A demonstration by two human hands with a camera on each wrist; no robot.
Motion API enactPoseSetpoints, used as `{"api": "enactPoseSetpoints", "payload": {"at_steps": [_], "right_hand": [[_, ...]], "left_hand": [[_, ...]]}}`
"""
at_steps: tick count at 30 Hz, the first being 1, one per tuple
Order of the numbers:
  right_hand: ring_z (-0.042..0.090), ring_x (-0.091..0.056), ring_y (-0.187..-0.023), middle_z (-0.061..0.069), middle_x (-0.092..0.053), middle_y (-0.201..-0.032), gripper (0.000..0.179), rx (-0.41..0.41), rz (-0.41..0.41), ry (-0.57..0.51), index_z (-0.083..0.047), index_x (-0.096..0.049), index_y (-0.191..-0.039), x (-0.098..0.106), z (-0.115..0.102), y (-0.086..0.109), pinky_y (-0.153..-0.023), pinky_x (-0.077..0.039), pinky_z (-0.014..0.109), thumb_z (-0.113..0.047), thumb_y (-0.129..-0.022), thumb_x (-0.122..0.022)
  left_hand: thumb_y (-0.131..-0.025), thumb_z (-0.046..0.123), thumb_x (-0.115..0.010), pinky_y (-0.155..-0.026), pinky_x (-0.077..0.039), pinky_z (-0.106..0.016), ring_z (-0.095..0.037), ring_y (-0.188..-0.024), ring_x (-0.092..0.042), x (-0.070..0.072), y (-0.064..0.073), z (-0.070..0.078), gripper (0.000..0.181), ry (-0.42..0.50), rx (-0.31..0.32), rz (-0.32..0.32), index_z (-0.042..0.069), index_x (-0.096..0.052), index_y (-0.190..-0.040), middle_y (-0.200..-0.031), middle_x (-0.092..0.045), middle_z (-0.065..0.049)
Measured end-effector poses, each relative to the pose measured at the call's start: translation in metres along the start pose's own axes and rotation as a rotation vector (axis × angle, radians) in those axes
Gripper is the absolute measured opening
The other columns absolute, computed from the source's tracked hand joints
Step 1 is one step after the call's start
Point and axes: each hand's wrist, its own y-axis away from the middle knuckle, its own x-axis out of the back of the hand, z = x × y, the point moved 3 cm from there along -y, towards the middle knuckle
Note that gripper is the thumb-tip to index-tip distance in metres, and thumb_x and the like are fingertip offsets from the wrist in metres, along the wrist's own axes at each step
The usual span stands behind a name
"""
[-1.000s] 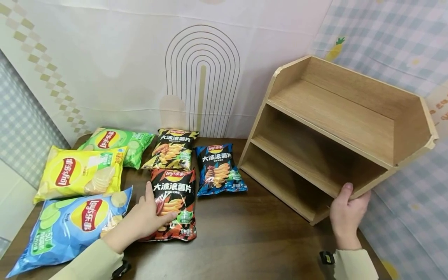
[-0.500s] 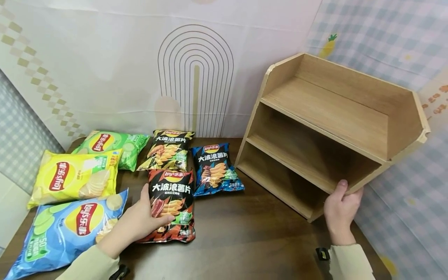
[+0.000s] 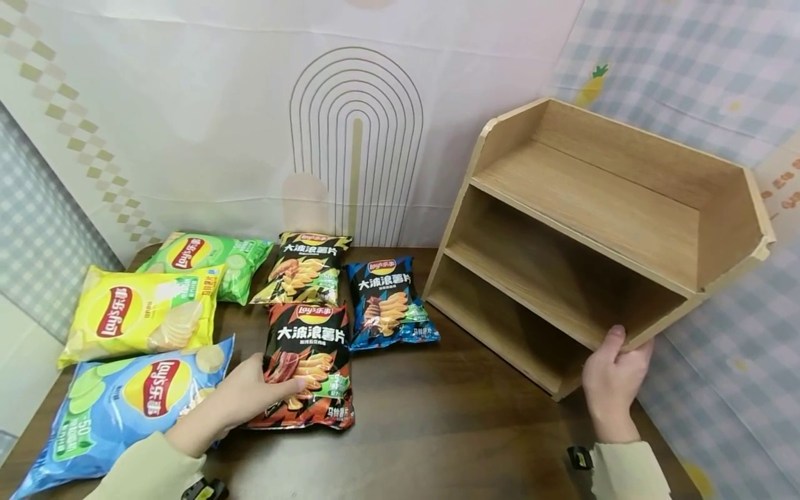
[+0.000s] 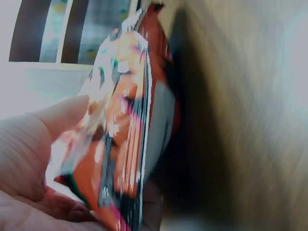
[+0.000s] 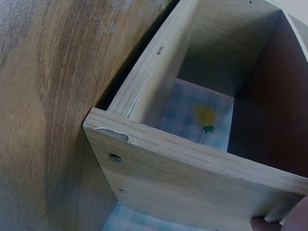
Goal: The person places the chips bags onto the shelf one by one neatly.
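"What's changed?"

"Our left hand [image 3: 253,392], one finger outstretched a second ago, now grips the red-black chip bag [image 3: 312,361] at lower centre (so we have it)."

"And our right hand [image 3: 617,378]?"

"Holding our one wooden shelf [image 3: 594,201] at right. We count two more black bags [image 3: 384,305] at centre, three brighter bags [image 3: 144,312] at left: six altogether."
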Motion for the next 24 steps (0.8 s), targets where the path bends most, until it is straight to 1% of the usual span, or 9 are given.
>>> {"api": "enactPoseSetpoints", "payload": {"at_steps": [1,3,6,10,13,16,21,24], "right_hand": [[0.02,-0.044,-0.124,0.018,-0.05,-0.133,0.044,-0.008,0.001,0.003,-0.006,-0.042,-0.141,0.0,0.001,0.0,-0.106,-0.028,0.026,-0.021,-0.1,-0.045],[0.021,-0.044,-0.123,0.018,-0.05,-0.132,0.044,-0.019,0.002,0.009,-0.005,-0.042,-0.141,0.001,0.001,0.0,-0.106,-0.028,0.026,-0.022,-0.1,-0.045],[0.021,-0.044,-0.123,0.019,-0.05,-0.132,0.044,-0.015,0.005,0.007,-0.004,-0.042,-0.141,0.0,0.002,0.0,-0.106,-0.028,0.026,-0.021,-0.1,-0.045],[0.022,-0.045,-0.123,0.019,-0.05,-0.132,0.044,-0.008,0.008,0.007,-0.004,-0.043,-0.14,-0.001,0.0,0.001,-0.106,-0.029,0.027,-0.022,-0.099,-0.045],[0.022,-0.045,-0.123,0.02,-0.051,-0.132,0.044,-0.007,0.007,0.01,-0.005,-0.043,-0.14,-0.002,-0.001,0.002,-0.105,-0.03,0.027,-0.022,-0.1,-0.045],[0.022,-0.044,-0.124,0.018,-0.05,-0.133,0.044,0.005,0.002,0.006,-0.007,-0.043,-0.141,-0.002,-0.001,0.002,-0.106,-0.029,0.027,-0.021,-0.1,-0.044],[0.024,-0.044,-0.126,0.018,-0.049,-0.133,0.044,0.013,0.004,0.019,-0.007,-0.043,-0.141,0.0,0.0,0.002,-0.107,-0.029,0.028,-0.021,-0.1,-0.044],[0.026,-0.044,-0.126,0.02,-0.049,-0.132,0.045,0.008,-0.005,0.034,-0.004,-0.042,-0.14,0.001,0.0,0.002,-0.107,-0.028,0.028,-0.023,-0.1,-0.044]], "left_hand": [[-0.079,0.051,-0.076,-0.079,-0.051,-0.038,-0.024,-0.094,-0.061,-0.003,-0.001,-0.001,0.069,0.051,0.028,-0.013,-0.003,-0.057,-0.119,-0.106,-0.064,-0.014],[-0.081,0.049,-0.075,-0.076,-0.049,-0.033,-0.018,-0.088,-0.06,-0.01,-0.002,-0.003,0.057,0.142,0.062,-0.027,0.004,-0.063,-0.112,-0.101,-0.066,-0.007],[-0.079,0.05,-0.076,-0.074,-0.05,-0.032,-0.017,-0.088,-0.059,-0.015,-0.001,-0.003,0.057,0.144,0.081,0.015,0.004,-0.063,-0.111,-0.1,-0.065,-0.007],[-0.077,0.048,-0.079,-0.08,-0.051,-0.036,-0.02,-0.097,-0.06,-0.015,0.0,-0.004,0.066,0.136,0.073,0.044,0.002,-0.058,-0.12,-0.109,-0.065,-0.009],[-0.078,0.046,-0.079,-0.085,-0.049,-0.038,-0.022,-0.103,-0.059,-0.014,0.0,-0.004,0.071,0.162,0.052,0.033,0.003,-0.053,-0.127,-0.116,-0.063,-0.01],[-0.078,0.045,-0.079,-0.087,-0.048,-0.038,-0.023,-0.104,-0.059,-0.012,0.001,-0.004,0.075,0.171,0.041,0.032,0.001,-0.049,-0.129,-0.118,-0.062,-0.012],[-0.079,0.045,-0.078,-0.086,-0.05,-0.04,-0.023,-0.101,-0.06,-0.01,0.001,-0.005,0.078,0.142,0.04,0.034,-0.002,-0.045,-0.132,-0.115,-0.063,-0.013],[-0.079,0.044,-0.078,-0.086,-0.05,-0.039,-0.021,-0.1,-0.061,-0.008,0.003,-0.004,0.076,0.133,0.038,0.03,0.0,-0.046,-0.132,-0.113,-0.064,-0.011]]}}
